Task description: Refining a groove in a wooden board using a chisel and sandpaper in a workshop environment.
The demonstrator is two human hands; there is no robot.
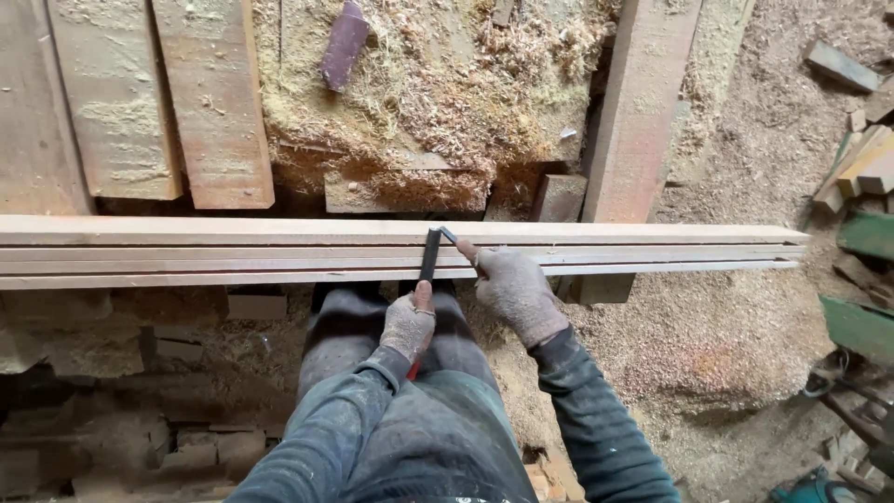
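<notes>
A long wooden plank (233, 251) with grooves along its length lies across in front of me. My left hand (410, 324), in a dusty glove, grips the handle of a dark try square (429, 256) laid across the plank. My right hand (512, 291), also gloved, rests on the plank just right of the square. Its forefinger points to the square's far end, where a small thin tip shows; I cannot tell whether it holds a pencil.
Thick sawdust (438, 84) covers the bench and floor. Wide boards (168, 102) lie at the back left, an upright beam (638, 112) at the back right. A purple block (345, 42) lies in the shavings. Offcuts (861, 168) and green metal parts (861, 326) sit at right.
</notes>
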